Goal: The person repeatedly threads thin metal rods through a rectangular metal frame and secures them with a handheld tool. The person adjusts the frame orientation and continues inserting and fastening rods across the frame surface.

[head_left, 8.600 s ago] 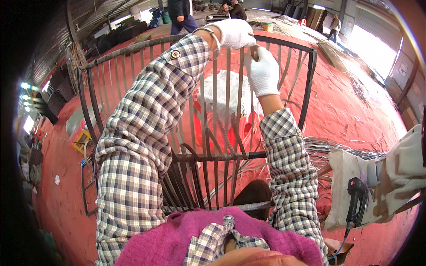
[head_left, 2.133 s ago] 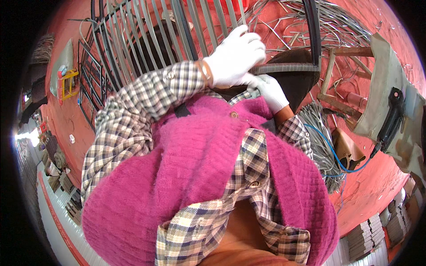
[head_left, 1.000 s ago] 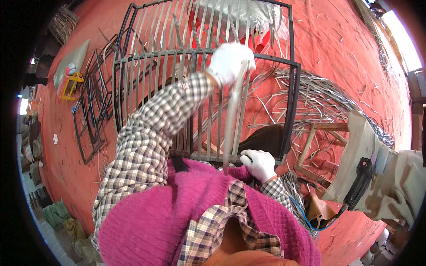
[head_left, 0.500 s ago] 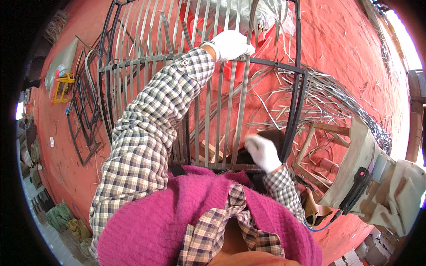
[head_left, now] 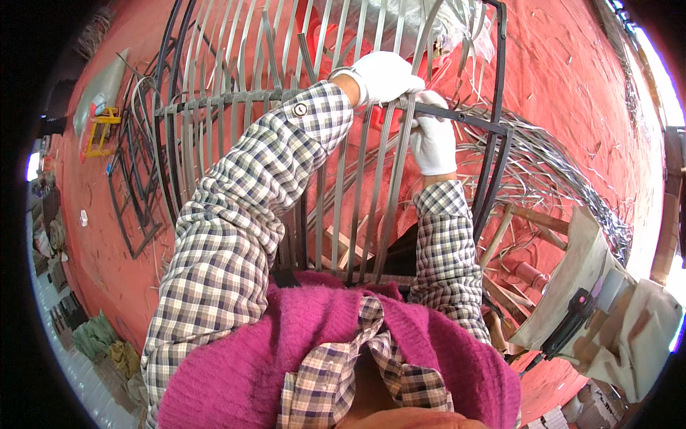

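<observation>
A black metal frame [head_left: 503,131] lies in front of me, strung lengthwise with several flat grey strips [head_left: 336,193]. My left hand [head_left: 386,77], in a white glove, is closed over a grey strip at the frame's crossbar. Just to its right and slightly nearer, my white-gloved right hand [head_left: 434,143] reaches up to the same bar. Its fingers are curled against the strip there, and the fingertips are partly hidden by the bar and the strip. Along the bar to the left, other strips [head_left: 246,95] are wrapped around it.
Loose grey strips [head_left: 554,161] are heaped on the red floor at right. A wooden stool [head_left: 572,264] holds a black tool [head_left: 572,322] and pale cloth [head_left: 650,339]. Dark metal frames [head_left: 132,207] and a yellow object [head_left: 103,132] lie left. Clear plastic wrapping [head_left: 457,32] sits beyond.
My right hand has moved up from near my lap to the crossbar, beside my left hand. The left hand stays at the bar, gripping the strip.
</observation>
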`<act>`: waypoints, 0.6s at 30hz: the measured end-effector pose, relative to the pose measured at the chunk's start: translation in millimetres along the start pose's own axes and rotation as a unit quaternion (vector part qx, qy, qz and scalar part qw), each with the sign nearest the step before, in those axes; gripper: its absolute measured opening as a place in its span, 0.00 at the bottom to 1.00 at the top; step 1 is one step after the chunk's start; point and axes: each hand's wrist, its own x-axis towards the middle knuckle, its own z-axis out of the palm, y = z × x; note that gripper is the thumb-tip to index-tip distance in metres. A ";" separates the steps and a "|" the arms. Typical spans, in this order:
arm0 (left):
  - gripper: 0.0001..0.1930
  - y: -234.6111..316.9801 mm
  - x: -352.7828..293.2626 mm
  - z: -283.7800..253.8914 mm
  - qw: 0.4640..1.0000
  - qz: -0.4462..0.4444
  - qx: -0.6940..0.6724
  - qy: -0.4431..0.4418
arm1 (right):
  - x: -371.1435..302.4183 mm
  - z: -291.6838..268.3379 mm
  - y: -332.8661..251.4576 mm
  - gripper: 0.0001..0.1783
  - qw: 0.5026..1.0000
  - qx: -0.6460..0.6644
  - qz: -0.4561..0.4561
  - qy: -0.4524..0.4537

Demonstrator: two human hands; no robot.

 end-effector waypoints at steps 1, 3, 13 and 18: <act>0.13 -2.5 2.4 0.8 1.000 0.003 0.000 -0.008 | 1.4 -2.6 0.9 0.15 0.999 -0.036 -0.004 -0.021; 0.13 -2.3 4.4 0.8 0.998 -0.057 -0.023 -0.028 | 3.5 -4.9 1.5 0.12 0.988 -0.150 -0.022 -0.004; 0.19 51.4 -39.4 -12.9 0.923 -0.221 -0.251 0.191 | -20.9 12.2 -3.5 0.10 0.856 -0.497 -0.121 0.073; 0.17 45.9 -37.4 -12.1 0.962 -0.186 -0.188 0.064 | -49.6 21.8 -29.9 0.11 0.779 -0.608 -0.133 0.072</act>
